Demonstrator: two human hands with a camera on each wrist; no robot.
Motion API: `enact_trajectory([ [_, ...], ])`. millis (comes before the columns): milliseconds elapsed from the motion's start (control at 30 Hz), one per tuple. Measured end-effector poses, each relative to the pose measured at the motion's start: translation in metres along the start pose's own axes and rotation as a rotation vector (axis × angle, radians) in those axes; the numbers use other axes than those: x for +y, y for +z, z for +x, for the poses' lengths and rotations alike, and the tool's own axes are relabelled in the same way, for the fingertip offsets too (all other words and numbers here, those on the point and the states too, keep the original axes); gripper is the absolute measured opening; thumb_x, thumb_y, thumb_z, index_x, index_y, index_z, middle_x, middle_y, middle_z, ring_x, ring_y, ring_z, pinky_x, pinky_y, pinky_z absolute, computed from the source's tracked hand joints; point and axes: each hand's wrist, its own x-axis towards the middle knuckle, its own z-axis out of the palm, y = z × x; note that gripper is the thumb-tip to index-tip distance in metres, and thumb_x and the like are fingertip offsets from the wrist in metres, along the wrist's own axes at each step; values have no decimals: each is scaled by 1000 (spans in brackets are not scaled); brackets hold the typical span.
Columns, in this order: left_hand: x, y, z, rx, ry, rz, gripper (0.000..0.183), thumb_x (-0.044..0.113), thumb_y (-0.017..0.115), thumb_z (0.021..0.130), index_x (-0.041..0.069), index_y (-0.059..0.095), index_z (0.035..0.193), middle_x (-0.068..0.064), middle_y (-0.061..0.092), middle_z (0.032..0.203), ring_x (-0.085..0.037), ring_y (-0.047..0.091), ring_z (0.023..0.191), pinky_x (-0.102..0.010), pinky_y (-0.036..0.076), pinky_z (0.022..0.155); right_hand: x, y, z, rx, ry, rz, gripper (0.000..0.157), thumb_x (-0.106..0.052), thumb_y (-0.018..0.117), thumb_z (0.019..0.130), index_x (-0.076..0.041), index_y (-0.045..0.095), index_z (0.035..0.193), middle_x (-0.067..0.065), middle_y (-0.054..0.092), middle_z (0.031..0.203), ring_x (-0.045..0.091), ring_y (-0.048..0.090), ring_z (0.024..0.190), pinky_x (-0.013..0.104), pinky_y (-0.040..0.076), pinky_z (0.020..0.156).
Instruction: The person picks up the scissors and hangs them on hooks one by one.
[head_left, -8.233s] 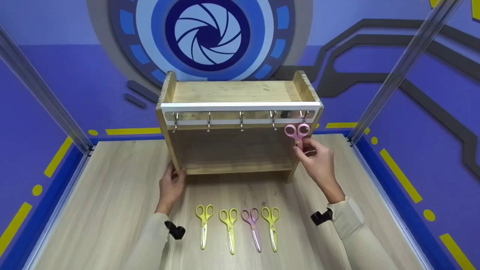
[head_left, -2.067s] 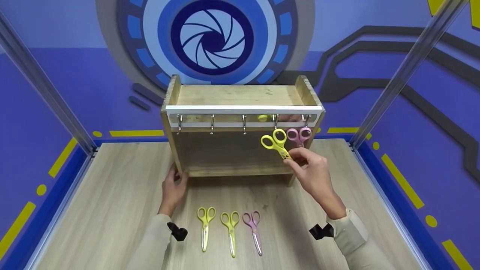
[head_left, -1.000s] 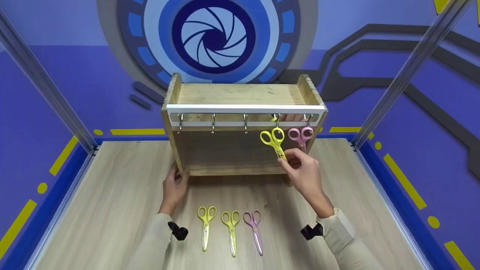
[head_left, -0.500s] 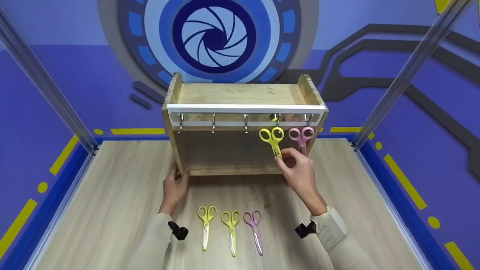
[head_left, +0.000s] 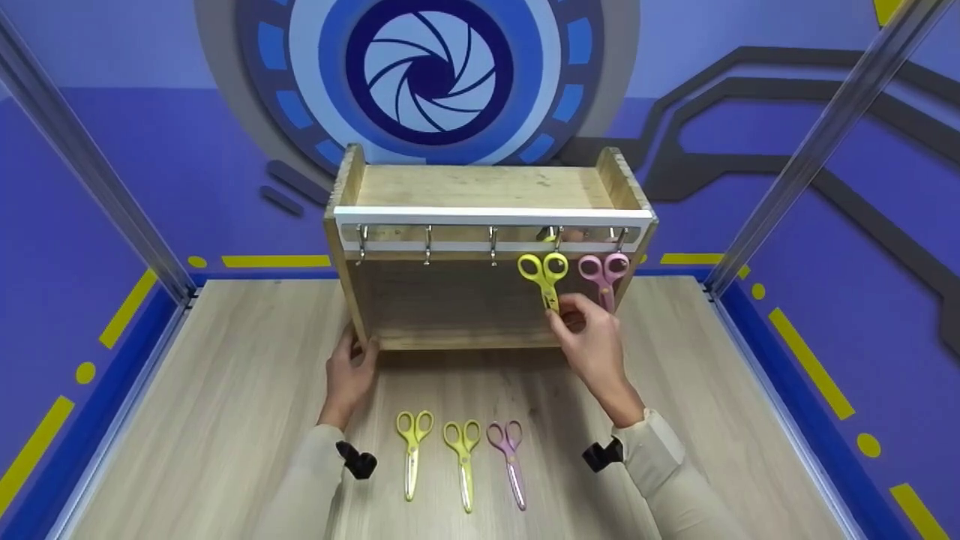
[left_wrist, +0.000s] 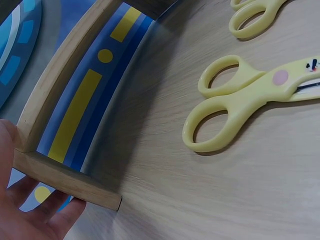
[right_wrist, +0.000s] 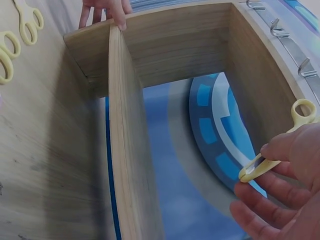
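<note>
Yellow-handled scissors point(head_left: 545, 281) point blade-down between the thumb and fingers of my right hand point(head_left: 592, 345). One handle ring is at the fourth hook point(head_left: 559, 238) from the left, whose tip shows inside it; whether the hook bears weight I cannot tell. Beside them, pink scissors point(head_left: 604, 276) hang at the far-right hook. My left hand point(head_left: 351, 379) grips the lower left side of the wooden shelf point(head_left: 480, 343); the left wrist view shows its thumb in front and fingers round the side panel point(left_wrist: 70, 180). The right wrist view shows the held scissors' blade end at my fingertips.
On the table in front lie two yellow scissors point(head_left: 410, 454) point(head_left: 462, 465) and one pink pair point(head_left: 508, 463), handles toward the shelf. A white hook rail point(head_left: 450, 217) runs along the shelf front; its three left hooks carry nothing. Patterned walls point(head_left: 150, 165) enclose the table.
The pink scissors, held by my right hand earlier, now hang on the right-end hook. My right hand took yellow scissors from the table, then moved left and straightened them. My left hand stayed put.
</note>
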Motion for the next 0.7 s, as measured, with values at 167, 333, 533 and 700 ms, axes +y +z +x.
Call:
enact_trajectory([
  [167, 0, 1, 0, 0, -9, -8, 56, 26, 58, 106, 10, 40, 157, -25, 50, 150, -42, 59, 128, -51, 55, 99, 2, 2, 0, 6, -24, -14, 12, -6, 81, 88, -2, 74, 97, 6, 75, 87, 18, 70, 74, 39, 61, 69],
  [333, 0, 1, 0, 3, -2, 0, 58, 27, 58, 106, 11, 39, 158, -26, 50, 150, -41, 57, 129, -52, 53, 100, 3, 4, 1, 6, -35, -26, 12, -7, 81, 88, -3, 75, 97, 5, 75, 87, 17, 70, 74, 38, 61, 69],
  [533, -1, 0, 0, -6, 14, 3, 60, 26, 58, 107, 10, 35, 160, -25, 49, 151, -42, 57, 130, -52, 53, 101, 4, 4, 1, 11, -61, -35, 12, -6, 82, 87, -3, 75, 97, 5, 75, 86, 16, 70, 73, 38, 61, 68],
  [700, -2, -1, 1, -16, 20, -6, 60, 24, 57, 106, 11, 35, 160, -24, 52, 148, -39, 59, 128, -52, 54, 99, 5, 3, 0, 15, -77, -53, 15, -6, 83, 86, -2, 74, 98, 7, 74, 86, 19, 71, 74, 39, 62, 69],
])
